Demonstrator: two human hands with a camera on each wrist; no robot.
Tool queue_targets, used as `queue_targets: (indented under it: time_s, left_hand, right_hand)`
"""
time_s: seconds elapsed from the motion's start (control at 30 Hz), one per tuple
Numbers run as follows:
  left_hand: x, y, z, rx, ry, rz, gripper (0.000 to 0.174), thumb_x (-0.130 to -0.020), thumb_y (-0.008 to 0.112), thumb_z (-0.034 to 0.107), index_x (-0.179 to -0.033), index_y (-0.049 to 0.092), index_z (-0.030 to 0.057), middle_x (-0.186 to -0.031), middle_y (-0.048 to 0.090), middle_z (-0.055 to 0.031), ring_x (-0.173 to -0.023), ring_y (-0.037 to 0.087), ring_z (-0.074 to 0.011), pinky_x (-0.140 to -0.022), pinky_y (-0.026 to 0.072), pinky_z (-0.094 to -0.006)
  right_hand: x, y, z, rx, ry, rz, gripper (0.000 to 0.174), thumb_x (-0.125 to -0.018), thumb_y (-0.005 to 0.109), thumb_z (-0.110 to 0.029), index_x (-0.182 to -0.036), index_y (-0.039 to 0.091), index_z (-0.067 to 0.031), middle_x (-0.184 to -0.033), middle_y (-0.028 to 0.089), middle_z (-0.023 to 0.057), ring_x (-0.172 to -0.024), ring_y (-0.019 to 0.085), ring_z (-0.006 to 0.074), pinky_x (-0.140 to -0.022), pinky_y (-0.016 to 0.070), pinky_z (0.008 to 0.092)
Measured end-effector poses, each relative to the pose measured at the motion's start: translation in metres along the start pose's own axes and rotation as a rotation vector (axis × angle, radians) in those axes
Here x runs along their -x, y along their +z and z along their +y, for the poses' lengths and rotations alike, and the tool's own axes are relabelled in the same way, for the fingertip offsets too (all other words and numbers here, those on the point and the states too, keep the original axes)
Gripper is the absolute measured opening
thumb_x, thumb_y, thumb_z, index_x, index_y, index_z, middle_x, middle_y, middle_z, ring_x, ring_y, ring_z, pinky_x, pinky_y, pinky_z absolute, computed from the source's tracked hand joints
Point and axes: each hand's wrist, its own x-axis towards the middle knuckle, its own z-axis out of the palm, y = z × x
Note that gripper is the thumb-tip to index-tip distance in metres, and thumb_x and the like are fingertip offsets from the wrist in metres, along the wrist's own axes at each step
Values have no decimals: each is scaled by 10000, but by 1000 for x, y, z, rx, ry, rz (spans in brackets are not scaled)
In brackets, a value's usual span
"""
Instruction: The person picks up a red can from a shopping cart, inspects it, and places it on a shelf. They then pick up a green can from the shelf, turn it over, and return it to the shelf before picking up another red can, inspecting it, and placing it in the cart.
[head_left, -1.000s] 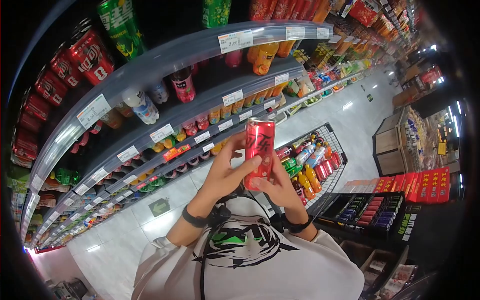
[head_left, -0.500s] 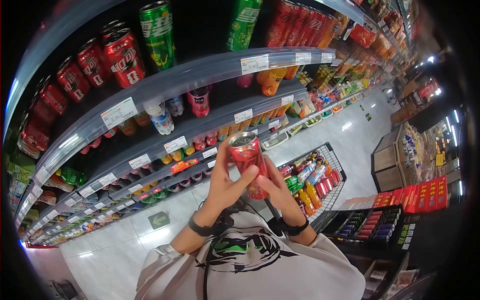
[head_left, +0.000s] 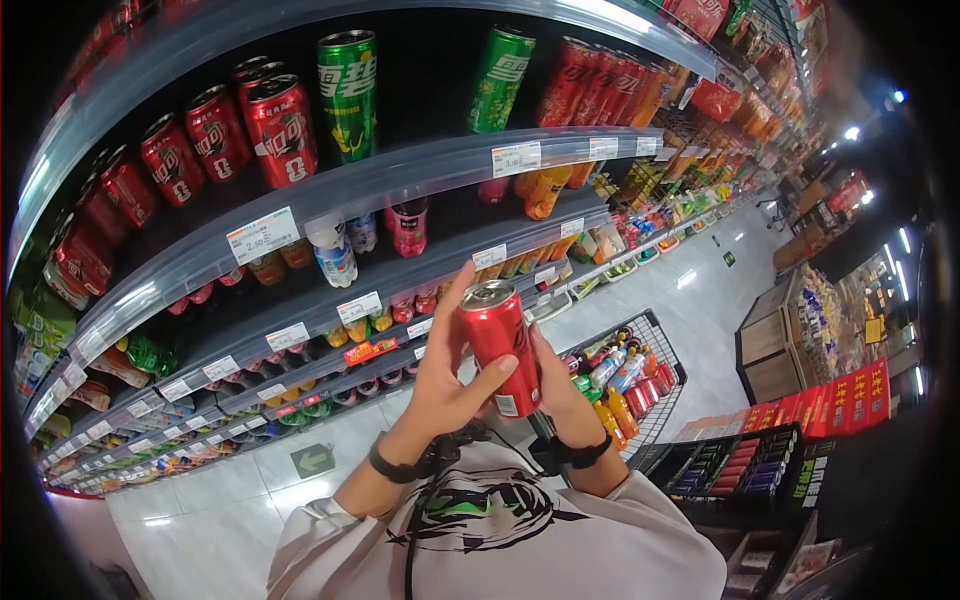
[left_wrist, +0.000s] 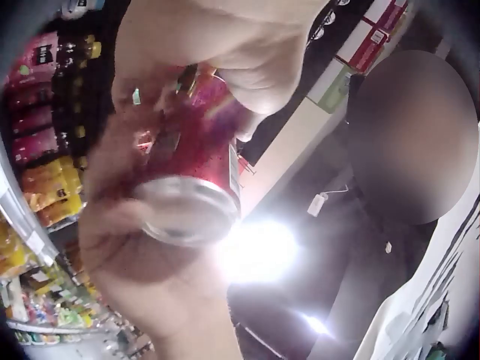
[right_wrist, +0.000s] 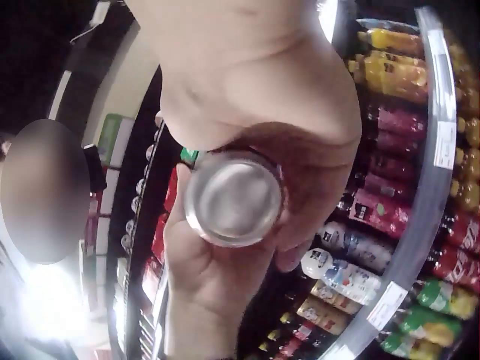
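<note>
Both hands hold a red soda can (head_left: 498, 335) in front of the chest, its silver lid up and tilted toward the head camera. My left hand (head_left: 445, 375) grips the can's left side, with the thumb across its front and the index finger rising beside the lid. Against the right side curves my right hand (head_left: 565, 390). The left wrist view shows the can's silver base (left_wrist: 187, 214) low between the palms. In the right wrist view the round base (right_wrist: 234, 199) sits between both hands; most of the can's body is hidden there.
A long curved shelf (head_left: 400, 160) runs along the left, with red cans (head_left: 280, 135) and green cans (head_left: 347, 95) on its upper level. Beyond my right hand stands a wire shopping cart (head_left: 655, 415) full of drinks. Red boxes (head_left: 850, 400) and a black can rack (head_left: 745, 465) are at right.
The can has turned and tipped, so its lid now shows instead of its printed front. My right thumb no longer shows on its front. More of the upper shelf has come into view.
</note>
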Motion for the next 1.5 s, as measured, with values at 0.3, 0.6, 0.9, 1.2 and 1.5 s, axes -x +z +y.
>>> queue_targets:
  time_s: [0.3, 0.6, 0.9, 1.2, 1.5]
  left_hand:
    - [-7, -1, 3, -133, 47, 22, 933, -904, 748, 132, -1634, 174, 48, -1472, 476, -156, -1325, 523, -236, -1136, 380, -391]
    - [-9, -7, -1, -405, 106, 165, 944, -827, 827, 122, -1602, 295, 44, -1417, 547, -136, -1235, 588, -207, -1076, 441, -363]
    - [-12, -1, -7, -435, 178, 263, 702, -892, 747, 100, -1524, 451, 30, -1405, 530, -157, -1080, 650, -202, -908, 544, -341]
    - [3, -27, -12, -338, 142, 195, 463, -976, 604, 60, -1437, 561, 34, -1374, 596, -138, -1049, 633, -176, -848, 531, -292]
    - [26, -38, -4, -379, 154, 399, 255, -979, 608, 50, -1212, 709, 32, -1189, 679, -94, -966, 633, -140, -807, 491, -257]
  right_hand:
    - [-7, 14, 7, -103, -77, 239, 741, -1054, 272, -646, -1453, 462, -52, -1140, 697, 169, -927, 732, 278, -807, 614, 401]
    - [-13, 21, 3, 631, -255, 285, 686, -1055, 465, -402, -1559, 305, 34, -1462, 505, 132, -1344, 479, 190, -1157, 331, 342]
    - [-24, 37, -8, 759, -423, 250, 793, -941, 699, -332, -1526, 278, 1, -1340, 558, 118, -1206, 566, 165, -1030, 468, 347]
    - [-67, 29, -97, 799, -642, 461, 671, -923, 748, -95, -1431, 313, -31, -1114, 661, 134, -945, 696, 197, -825, 584, 336]
    - [-160, -7, -215, 1368, -1068, 903, 643, -843, 850, -305, -1296, 576, 60, -1188, 680, 140, -958, 686, 184, -808, 546, 309]
